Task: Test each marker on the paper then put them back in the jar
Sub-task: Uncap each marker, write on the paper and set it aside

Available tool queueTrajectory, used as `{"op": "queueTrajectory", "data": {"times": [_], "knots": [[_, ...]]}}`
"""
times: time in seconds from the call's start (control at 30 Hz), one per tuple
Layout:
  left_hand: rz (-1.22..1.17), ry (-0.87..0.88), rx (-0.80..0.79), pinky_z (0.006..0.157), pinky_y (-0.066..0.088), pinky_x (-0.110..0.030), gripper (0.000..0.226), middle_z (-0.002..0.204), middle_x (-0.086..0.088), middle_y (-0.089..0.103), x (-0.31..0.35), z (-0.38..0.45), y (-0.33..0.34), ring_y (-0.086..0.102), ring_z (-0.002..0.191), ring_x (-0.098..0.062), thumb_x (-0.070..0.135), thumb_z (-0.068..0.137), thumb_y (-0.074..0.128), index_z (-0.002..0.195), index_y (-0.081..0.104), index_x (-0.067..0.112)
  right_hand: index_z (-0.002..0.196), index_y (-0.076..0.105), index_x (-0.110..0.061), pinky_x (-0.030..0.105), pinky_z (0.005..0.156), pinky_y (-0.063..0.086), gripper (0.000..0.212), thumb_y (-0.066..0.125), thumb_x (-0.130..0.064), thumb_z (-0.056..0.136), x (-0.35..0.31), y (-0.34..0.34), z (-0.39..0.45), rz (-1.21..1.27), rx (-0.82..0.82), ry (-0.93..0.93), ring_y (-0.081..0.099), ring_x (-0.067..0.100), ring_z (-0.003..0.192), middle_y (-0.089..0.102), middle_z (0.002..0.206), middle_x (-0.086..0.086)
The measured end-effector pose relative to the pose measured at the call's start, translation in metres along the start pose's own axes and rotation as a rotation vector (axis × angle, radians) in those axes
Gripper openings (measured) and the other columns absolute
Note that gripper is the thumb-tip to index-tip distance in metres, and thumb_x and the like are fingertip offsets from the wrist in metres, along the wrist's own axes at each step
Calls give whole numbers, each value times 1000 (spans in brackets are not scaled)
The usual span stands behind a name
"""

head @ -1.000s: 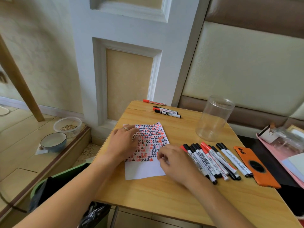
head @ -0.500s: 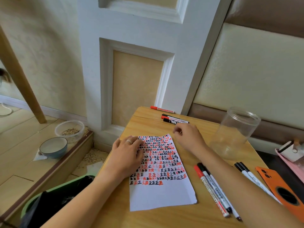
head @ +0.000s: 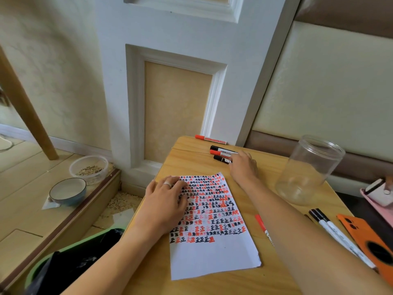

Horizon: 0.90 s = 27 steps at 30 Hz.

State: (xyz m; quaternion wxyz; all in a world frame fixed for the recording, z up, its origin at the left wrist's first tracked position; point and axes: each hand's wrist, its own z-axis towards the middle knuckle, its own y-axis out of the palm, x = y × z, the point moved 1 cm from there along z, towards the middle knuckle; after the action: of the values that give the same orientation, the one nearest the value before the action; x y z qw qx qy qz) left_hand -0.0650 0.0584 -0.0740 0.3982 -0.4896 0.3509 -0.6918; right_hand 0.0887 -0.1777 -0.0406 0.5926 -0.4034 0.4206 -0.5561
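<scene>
A white paper (head: 212, 256) covered with rows of red and black test marks lies on the wooden table (head: 187, 160). My left hand (head: 165, 201) presses flat on its left side, fingers spread. My right hand (head: 243, 167) reaches to the table's far edge, its fingertips on the ends of a red-capped marker (head: 222, 153) and a black marker (head: 220, 159); a black-capped marker (head: 220, 148) lies just behind them. A separate red marker (head: 209, 139) lies farther back. The clear jar (head: 308, 171) stands empty at right. More markers (head: 331, 228) show beside my right forearm, partly hidden.
An orange phone (head: 368, 239) lies at the table's right edge, with a pink case (head: 380, 201) beyond it. Left of the table, on the floor, are a green bin (head: 63, 258), a blue bowl (head: 68, 191) and a clear tub (head: 89, 167). The wall stands close behind the table.
My right hand has left the marker pile at right and stretched forward to the markers at the far edge. My head moved closer. The left hand stays on the paper.
</scene>
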Motion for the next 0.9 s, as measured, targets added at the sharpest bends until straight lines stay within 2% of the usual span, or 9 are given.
{"op": "queueTrajectory", "data": {"times": [0.13,0.23,0.3,0.4,0.5,0.63,0.7,0.77,0.9], "knots": [[-16,12,43,125,8,-45,42,159,9,39,4,-2,-3,25,151,-13,44,104,42,146,49,37,127,64,-12,39,98,47,27,57,-18,101,-1,-17,-18,11,16,-47,54,24,119,60,127,5],[-40,66,159,122,17,-44,39,151,7,50,8,-6,-10,42,142,-15,38,103,50,141,55,34,122,59,-10,31,75,48,23,53,-16,100,-9,-48,-50,127,90,-126,58,22,103,61,117,3],[-73,119,261,117,22,-40,37,143,6,55,11,-11,-15,51,132,-15,34,102,54,138,56,30,120,55,-11,24,58,34,21,53,-17,100,-17,-70,-82,184,105,-189,53,19,88,56,108,0],[-129,207,328,108,27,-31,39,139,7,56,21,-23,-23,52,125,-11,39,103,47,140,51,27,124,54,-14,15,53,23,23,53,-18,101,-27,-90,-139,227,95,-292,47,12,77,53,102,-4],[-169,328,220,101,34,-30,40,132,10,59,39,-33,-28,51,121,-7,45,106,36,138,52,27,123,56,-21,13,54,26,23,53,-21,101,-29,-94,-191,307,94,-334,48,8,72,55,96,-8],[-224,493,-53,77,41,-37,28,95,6,61,52,-45,-27,49,88,-12,36,109,36,110,60,22,117,62,-36,29,62,48,20,58,-43,99,-23,-91,-232,356,125,-347,58,11,81,61,90,-11],[-219,491,-156,72,38,-38,29,87,5,58,55,-51,-27,46,81,-12,36,109,35,101,57,19,113,64,-38,30,60,49,17,63,-43,97,-19,-88,-244,356,153,-323,60,12,81,62,89,-11],[-215,477,-231,67,34,-36,31,78,12,53,60,-56,-28,43,73,-7,40,107,34,92,53,21,110,66,-33,30,57,48,15,65,-40,96,-18,-85,-253,313,192,-341,61,14,78,61,88,-10],[-251,395,-296,68,41,-38,36,82,6,62,70,-59,-33,53,74,-13,36,110,36,89,59,16,105,64,-24,32,56,50,21,50,-39,101,-23,-85,-261,268,240,-374,61,17,73,60,92,-8]]}}
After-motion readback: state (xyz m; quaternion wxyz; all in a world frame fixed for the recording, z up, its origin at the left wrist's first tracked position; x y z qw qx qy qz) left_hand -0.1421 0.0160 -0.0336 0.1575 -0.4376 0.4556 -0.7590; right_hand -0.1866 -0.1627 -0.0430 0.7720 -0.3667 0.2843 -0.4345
